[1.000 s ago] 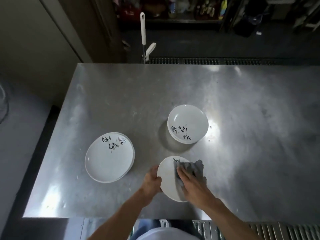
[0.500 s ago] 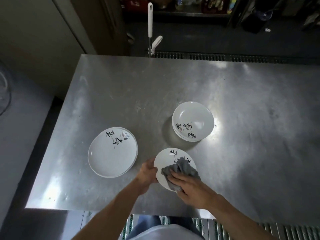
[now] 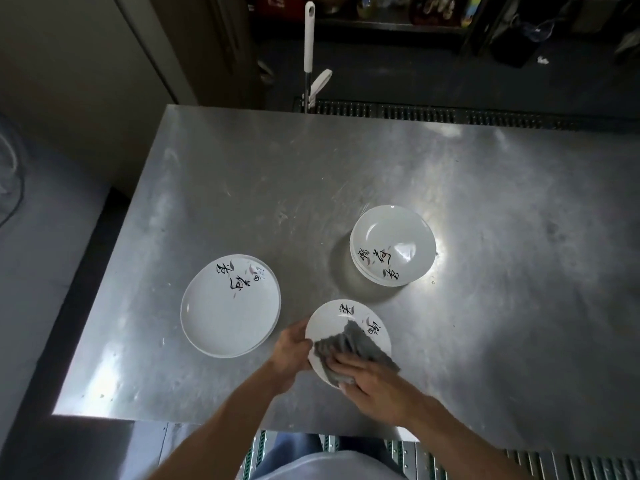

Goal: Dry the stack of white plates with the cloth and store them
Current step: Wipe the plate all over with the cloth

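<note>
— Status, pls?
— Drying step, mid-wipe. My left hand (image 3: 291,351) grips the plate (image 3: 341,322) by its left rim, fingers curled, near the front edge of the steel table (image 3: 311,185). Right hand (image 3: 370,379) presses the cloth (image 3: 356,342) on the plate face, fingers together & fairly flat.
— Next?
— Prob flip for the underside, w/ firm rim grip. Then stack it: left stack (image 3: 228,306) or back-right stack (image 3: 393,245), can't tell which is dry.

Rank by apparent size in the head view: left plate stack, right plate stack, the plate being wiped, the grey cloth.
1. left plate stack
2. right plate stack and plate being wiped: look alike; the latter is nearer and partly covered.
3. grey cloth
</note>
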Demonstrator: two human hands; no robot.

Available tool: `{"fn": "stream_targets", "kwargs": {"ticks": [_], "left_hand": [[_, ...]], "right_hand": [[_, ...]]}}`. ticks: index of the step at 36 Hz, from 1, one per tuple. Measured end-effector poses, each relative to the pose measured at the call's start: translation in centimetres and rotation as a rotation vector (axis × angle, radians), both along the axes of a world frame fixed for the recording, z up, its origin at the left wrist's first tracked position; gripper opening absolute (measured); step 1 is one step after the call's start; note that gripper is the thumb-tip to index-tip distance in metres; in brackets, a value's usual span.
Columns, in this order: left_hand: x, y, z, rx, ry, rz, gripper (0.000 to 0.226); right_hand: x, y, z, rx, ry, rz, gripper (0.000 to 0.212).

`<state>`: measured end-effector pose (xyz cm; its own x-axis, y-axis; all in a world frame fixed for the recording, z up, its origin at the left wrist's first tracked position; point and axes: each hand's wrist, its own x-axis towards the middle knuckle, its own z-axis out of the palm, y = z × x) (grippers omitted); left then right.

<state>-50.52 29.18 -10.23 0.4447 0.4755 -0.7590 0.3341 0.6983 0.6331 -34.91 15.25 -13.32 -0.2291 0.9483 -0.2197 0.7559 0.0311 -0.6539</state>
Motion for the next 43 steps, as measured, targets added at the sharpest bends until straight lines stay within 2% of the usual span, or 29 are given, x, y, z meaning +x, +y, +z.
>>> {"fn": "stream_targets", "kwargs": {"ticks": [2, 4, 6, 8, 9, 11, 14, 17, 18, 21, 23, 26, 29, 31, 33, 36, 38, 40, 43], "left_hand": [[-0.4, 0.1, 0.1, -0.004, -0.011, 0.0, 0.056], [-0.8, 0.2, 0.2, -0.028, -0.033, -0.05, 0.066], [-0.9, 0.3, 0.2, -0.064, -0.046, -0.115, 0.066], [-0.6, 0.6, 0.4, -0.091, -0.035, -0.18, 0.061], [-0.4, 0.7, 0.6, -0.098, -0.04, -0.22, 0.057], [0.0, 0.8, 1.1, -0.093, -0.058, -0.296, 0.048], [-0.3, 0.8, 1.1, -0.086, -0.057, -0.293, 0.04], [-0.7, 0.6, 0.6, -0.088, -0.031, -0.232, 0.052], [-0.8, 0.5, 0.7, -0.086, -0.037, -0.226, 0.052], [-0.9, 0.4, 1.2, -0.06, -0.059, -0.246, 0.034], [-0.9, 0.3, 1.2, -0.055, -0.05, -0.246, 0.038], [-0.9, 0.0, 1.4, -0.051, -0.047, -0.241, 0.046], [-1.0, -0.1, 1.5, -0.025, -0.035, -0.195, 0.036], [-1.3, -0.2, 1.4, -0.036, -0.036, -0.172, 0.039], [-1.7, -0.5, 1.5, -0.064, -0.049, -0.169, 0.046], [-2.0, -1.0, 1.3, -0.084, -0.04, -0.116, 0.055], [-2.0, -1.7, 0.9, -0.066, -0.01, 0.016, 0.047], [-1.8, -2.4, 0.5, -0.065, 0.025, 0.157, 0.04], [-1.6, -3.2, 0.6, -0.12, 0.015, 0.2, 0.039]], "right_hand": [[1.2, -1.1, -0.3, -0.01, -0.101, -0.016, 0.048], [1.8, -1.1, -0.7, -0.158, -0.118, -0.115, 0.052], [1.4, 0.3, 0.0, -0.338, 0.081, -0.366, 0.055], [0.6, 2.1, 0.3, -0.318, 0.224, -0.625, 0.056], [0.0, 2.9, 0.6, -0.282, 0.249, -0.686, 0.055], [-1.3, 3.7, 1.1, -0.241, 0.298, -0.597, 0.052], [-1.7, 4.0, 0.9, -0.17, 0.185, -0.352, 0.049], [-0.7, 4.2, 0.7, -0.31, 0.049, -0.447, 0.053], [-0.8, 4.1, 0.8, -0.331, 0.082, -0.456, 0.054], [-2.1, 3.4, 1.7, -0.28, 0.26, -0.309, 0.052], [-2.1, 3.3, 1.3, -0.281, 0.255, -0.336, 0.051], [-1.6, 3.7, 0.8, -0.304, 0.15, -0.466, 0.051], [-2.8, 3.1, 1.1, -0.255, 0.303, -0.302, 0.05], [-2.9, 2.5, 0.6, -0.247, 0.365, -0.27, 0.053], [-2.3, 2.4, 0.1, -0.183, 0.318, -0.246, 0.054], [-1.6, 2.2, -0.8, -0.075, 0.13, -0.139, 0.054], [-1.2, 2.6, -1.5, -0.045, -0.04, -0.187, 0.056], [-1.1, 3.4, -1.7, -0.095, -0.128, -0.369, 0.06], [-1.4, 4.2, -1.9, -0.267, -0.064, -0.485, 0.056]]}}
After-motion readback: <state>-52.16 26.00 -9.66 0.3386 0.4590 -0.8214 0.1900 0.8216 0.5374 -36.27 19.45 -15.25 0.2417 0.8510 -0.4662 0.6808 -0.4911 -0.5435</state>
